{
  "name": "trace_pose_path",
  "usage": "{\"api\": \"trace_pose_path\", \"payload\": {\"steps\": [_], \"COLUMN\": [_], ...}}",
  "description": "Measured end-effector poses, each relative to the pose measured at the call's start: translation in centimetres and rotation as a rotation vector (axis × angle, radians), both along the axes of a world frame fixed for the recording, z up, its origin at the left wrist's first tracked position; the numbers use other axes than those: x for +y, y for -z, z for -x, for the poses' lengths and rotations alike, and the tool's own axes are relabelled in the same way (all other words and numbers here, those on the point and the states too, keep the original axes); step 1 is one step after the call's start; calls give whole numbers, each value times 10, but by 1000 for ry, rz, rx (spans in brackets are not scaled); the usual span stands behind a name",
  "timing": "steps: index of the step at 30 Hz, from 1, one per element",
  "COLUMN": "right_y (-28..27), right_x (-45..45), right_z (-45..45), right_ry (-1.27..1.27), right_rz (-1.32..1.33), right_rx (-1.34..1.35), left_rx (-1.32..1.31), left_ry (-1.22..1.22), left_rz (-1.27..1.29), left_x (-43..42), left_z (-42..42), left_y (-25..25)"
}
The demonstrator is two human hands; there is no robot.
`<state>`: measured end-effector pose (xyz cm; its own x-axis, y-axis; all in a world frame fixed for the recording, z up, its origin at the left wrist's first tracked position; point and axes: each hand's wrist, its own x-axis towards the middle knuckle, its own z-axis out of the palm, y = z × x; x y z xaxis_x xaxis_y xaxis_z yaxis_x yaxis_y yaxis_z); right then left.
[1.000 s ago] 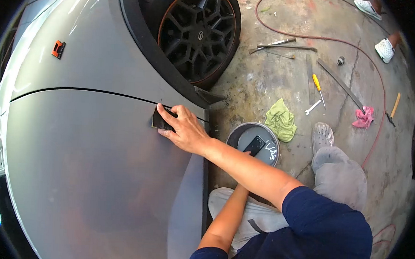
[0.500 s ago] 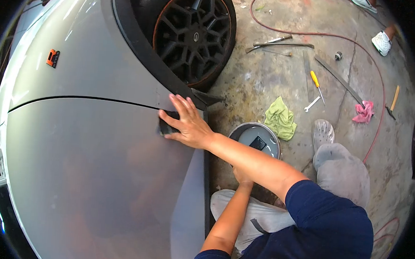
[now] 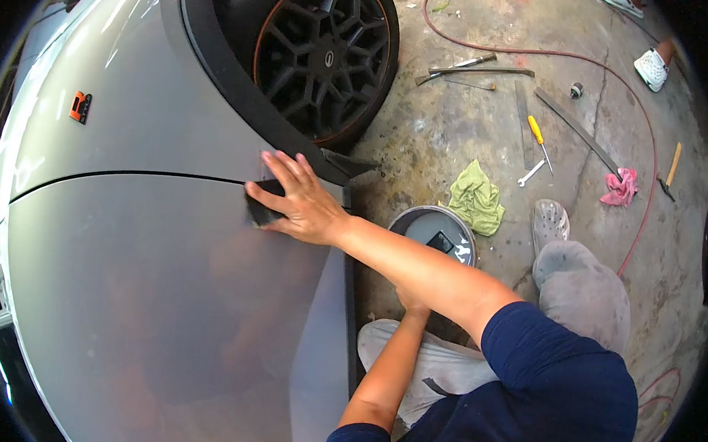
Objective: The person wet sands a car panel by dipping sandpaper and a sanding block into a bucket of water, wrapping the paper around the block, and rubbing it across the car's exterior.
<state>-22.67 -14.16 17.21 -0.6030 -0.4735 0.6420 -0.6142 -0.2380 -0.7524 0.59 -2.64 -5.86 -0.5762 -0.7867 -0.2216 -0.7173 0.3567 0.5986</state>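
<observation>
My right hand point(image 3: 303, 201) lies on the grey car panel point(image 3: 182, 292), just below the seam, with fingers spread over a black sanding pad point(image 3: 265, 203) pressed to the surface. Part of the pad is hidden under the fingers. My left hand point(image 3: 411, 301) is low beside the bucket point(image 3: 393, 224), its fingers hidden behind my right forearm, so I cannot see what it touches. Greyish liquid fills the bucket, and a dark rectangular piece point(image 3: 441, 241) shows in it.
A wheel point(image 3: 328, 59) stands above the panel. An orange-and-black object point(image 3: 80, 107) rests on the fender. On the floor are a green cloth point(image 3: 477, 199), a yellow-handled screwdriver point(image 3: 536, 130), a wrench point(image 3: 531, 173), a pink cloth point(image 3: 621, 188), and a red hose point(image 3: 652, 149). Another person's shoe point(image 3: 651, 70) is upper right.
My right hand has slid left along the panel with the sanding pad beneath it. My left hand stays by the bucket. The view has shifted slightly.
</observation>
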Motion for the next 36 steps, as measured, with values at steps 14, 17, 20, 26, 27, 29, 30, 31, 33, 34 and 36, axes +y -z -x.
{"api": "trace_pose_path", "payload": {"steps": [14,17,20,26,27,29,30,31,33,34,36], "right_y": [37,-1,8,14,3,-12,0,7,12,2,-19], "right_x": [0,0,4,2,2,6,5,7,9,9,6], "right_z": [-5,4,-2,-4,-3,-4,-12,-26,-52,-52,-35], "right_ry": [1,-11,-17,-14,-2,26,35,38,44,65,114], "right_rz": [-14,51,-21,22,13,-5,-5,-23,-61,-42,-57], "right_rx": [22,6,12,-5,-8,-21,-2,-30,-86,-111,-117], "left_rx": [-320,-320,-304,-345,-303,-202,-149,-97,7,2,-16], "left_ry": [38,-22,-57,96,99,174,212,251,329,362,336], "left_rz": [-22,-44,2,33,18,84,124,165,248,253,260], "left_x": [-3,-5,4,1,3,9,9,7,3,5,3], "left_z": [24,16,13,29,30,28,29,29,31,38,45], "left_y": [-38,-15,-22,-49,-48,-38,-32,-25,-19,-35,-35]}}
